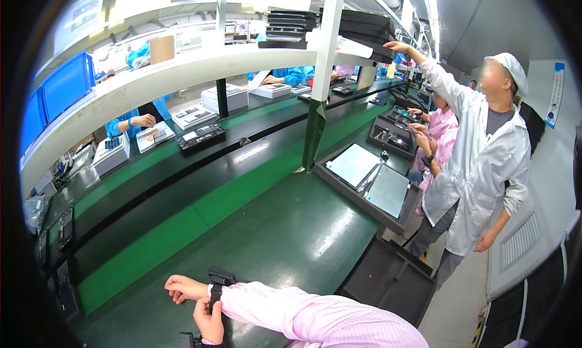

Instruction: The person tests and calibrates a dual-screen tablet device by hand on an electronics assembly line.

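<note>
My right arm, in a pink striped sleeve, reaches leftward over the green worktop (267,239) from the lower right. A black strap (216,292) with a small boxy black device (220,276) goes round its wrist. My right hand (183,288) is loosely bent, with nothing visible in it. Just below, my left hand (209,321) is closed on the strap at the right wrist, its thumb pointing up. Another black device (189,339) shows at the left wrist, partly cut off by the lower edge.
A black tray (397,224) holds two silver panels (388,190); another black tray (388,278) lies nearer. At right, a white-coated person (479,148) reaches to stacked black trays (357,33). Pink-sleeved workers sit behind. Beyond a post (321,87), blue-sleeved people handle white boxes (112,155).
</note>
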{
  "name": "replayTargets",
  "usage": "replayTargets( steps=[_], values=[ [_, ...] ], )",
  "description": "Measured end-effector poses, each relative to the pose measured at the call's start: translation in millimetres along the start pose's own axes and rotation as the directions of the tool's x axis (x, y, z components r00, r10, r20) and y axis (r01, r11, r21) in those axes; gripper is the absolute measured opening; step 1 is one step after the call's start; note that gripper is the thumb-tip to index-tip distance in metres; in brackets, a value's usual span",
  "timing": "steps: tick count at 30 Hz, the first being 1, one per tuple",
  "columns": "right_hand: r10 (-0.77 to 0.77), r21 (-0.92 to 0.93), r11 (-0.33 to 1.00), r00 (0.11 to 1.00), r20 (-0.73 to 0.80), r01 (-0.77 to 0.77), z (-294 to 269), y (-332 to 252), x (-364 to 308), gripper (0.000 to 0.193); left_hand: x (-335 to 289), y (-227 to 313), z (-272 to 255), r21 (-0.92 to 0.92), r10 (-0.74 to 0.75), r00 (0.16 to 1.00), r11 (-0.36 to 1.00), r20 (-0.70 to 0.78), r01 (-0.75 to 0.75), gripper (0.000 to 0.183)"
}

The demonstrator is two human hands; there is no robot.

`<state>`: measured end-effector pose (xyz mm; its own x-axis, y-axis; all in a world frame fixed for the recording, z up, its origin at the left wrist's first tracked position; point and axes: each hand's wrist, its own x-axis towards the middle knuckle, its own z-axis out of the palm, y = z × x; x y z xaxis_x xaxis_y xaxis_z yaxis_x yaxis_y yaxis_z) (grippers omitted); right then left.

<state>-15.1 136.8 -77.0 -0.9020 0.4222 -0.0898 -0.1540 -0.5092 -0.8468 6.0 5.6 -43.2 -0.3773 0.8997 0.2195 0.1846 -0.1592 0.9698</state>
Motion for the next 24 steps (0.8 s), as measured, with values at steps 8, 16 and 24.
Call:
replayTargets(
  steps=[8, 16, 24],
  values=[
    [-0.044, -0.041, 0.998, 0.999, -0.010, 0.044, 0, 14, 0, 0.027, -7, -9, -9, 0.043, 0.027, 0.999, 0.999, 0.025, -0.028, 0.010],
    [-0.011, -0.055, 0.998, 0.999, -0.039, 0.009, 19, 5, -3, 0.031, -8, -1, -23, 0.250, 0.212, 0.977, 0.945, 0.029, -0.212, 0.024],
    [0.019, 0.051, 0.999, 1.000, -0.024, -0.018, 1, -11, -10, 0.025, 0, 16, -15, 0.255, 0.090, 0.994, 0.961, 0.065, -0.104, 0.025]
  ],
)
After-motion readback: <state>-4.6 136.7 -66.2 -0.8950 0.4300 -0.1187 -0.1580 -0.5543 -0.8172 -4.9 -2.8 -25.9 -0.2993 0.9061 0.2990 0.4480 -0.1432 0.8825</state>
